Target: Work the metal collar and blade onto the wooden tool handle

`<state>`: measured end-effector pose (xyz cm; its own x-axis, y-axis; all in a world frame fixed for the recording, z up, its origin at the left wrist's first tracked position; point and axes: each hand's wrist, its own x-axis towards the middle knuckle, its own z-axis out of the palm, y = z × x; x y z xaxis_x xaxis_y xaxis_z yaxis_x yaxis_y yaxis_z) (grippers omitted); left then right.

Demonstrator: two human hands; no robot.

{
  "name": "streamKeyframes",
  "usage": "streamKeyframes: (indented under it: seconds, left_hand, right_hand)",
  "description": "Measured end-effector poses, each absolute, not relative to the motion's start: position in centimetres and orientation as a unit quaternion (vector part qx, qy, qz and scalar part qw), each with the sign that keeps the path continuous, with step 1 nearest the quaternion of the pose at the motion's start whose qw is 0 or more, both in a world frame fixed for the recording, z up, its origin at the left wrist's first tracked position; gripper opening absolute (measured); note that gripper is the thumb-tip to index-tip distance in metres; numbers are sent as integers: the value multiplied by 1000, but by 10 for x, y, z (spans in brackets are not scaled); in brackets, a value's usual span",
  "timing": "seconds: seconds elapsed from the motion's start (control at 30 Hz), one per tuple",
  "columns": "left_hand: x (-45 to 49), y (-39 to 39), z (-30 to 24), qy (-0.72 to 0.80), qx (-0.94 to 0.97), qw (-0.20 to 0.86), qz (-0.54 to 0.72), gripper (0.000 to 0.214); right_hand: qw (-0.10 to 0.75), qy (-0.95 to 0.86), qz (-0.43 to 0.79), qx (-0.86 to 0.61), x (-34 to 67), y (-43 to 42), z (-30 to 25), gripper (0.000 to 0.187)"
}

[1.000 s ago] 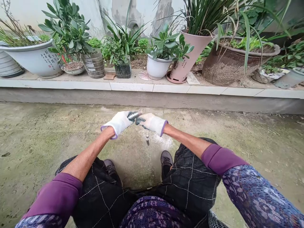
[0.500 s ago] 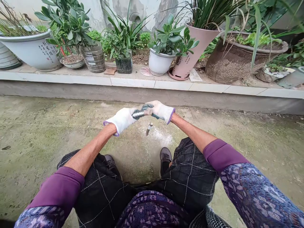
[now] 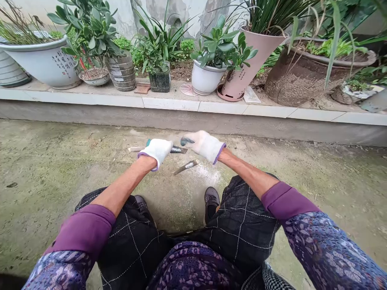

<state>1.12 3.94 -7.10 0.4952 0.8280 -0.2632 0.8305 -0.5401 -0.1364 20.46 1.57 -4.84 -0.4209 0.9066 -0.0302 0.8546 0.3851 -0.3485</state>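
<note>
My left hand (image 3: 157, 151), in a white glove with a purple cuff, is closed around a short wooden stick (image 3: 132, 149). The stick's right part is wrapped in shiny wire (image 3: 176, 149). Just right of that end is my gloved right hand (image 3: 201, 146), its dark-coated fingers drawn together and pointing left; anything between them is too small to make out. Below the hands is a second short stick (image 3: 186, 166) with a silvery wrapping near its upper end. It tilts up to the right, and I cannot tell whether it hangs or lies on the ground.
Pale powder (image 3: 208, 175) marks the concrete floor (image 3: 60, 161) between my shoes (image 3: 211, 201). Ahead runs a low tiled ledge (image 3: 169, 104) bearing several potted plants, among them a white pot (image 3: 207, 80), a pink pot (image 3: 254, 56) and a large brown pot (image 3: 290, 80).
My right hand has come off the end of the wrapped stick. The held stick now lies more level, with both ends showing. The lower stick has turned from nearly upright to a slant.
</note>
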Motion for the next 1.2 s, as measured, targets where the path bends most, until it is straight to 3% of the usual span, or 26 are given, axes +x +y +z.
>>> streamKeyframes:
  seconds: [0.17, 0.33, 0.63, 0.8, 0.97, 1.07, 1.2]
  left_hand:
    - [17, 30, -58, 472, 873, 102, -69, 28]
    - [7, 40, -52, 530, 827, 171, 82, 34]
    - [12, 42, -69, 557, 825, 14, -93, 35]
    - [20, 29, -69, 472, 871, 15, -132, 33]
    - [14, 29, -57, 459, 878, 135, -16, 29]
    - [8, 37, -52, 487, 849, 188, 85, 34]
    - [8, 45, -56, 537, 821, 171, 94, 35]
  right_hand:
    - [162, -789, 220, -551, 226, 46, -62, 25]
    - [112, -798, 271, -526, 197, 26, -77, 23]
    - [16, -820, 152, -552, 186, -2, -53, 28]
    - [95, -807, 164, -560, 216, 25, -59, 25]
    - [190, -759, 302, -545, 214, 34, -69, 25]
    - [185, -706, 350, -587, 198, 26, -70, 29]
    - [175, -780, 274, -534, 184, 12, -73, 25]
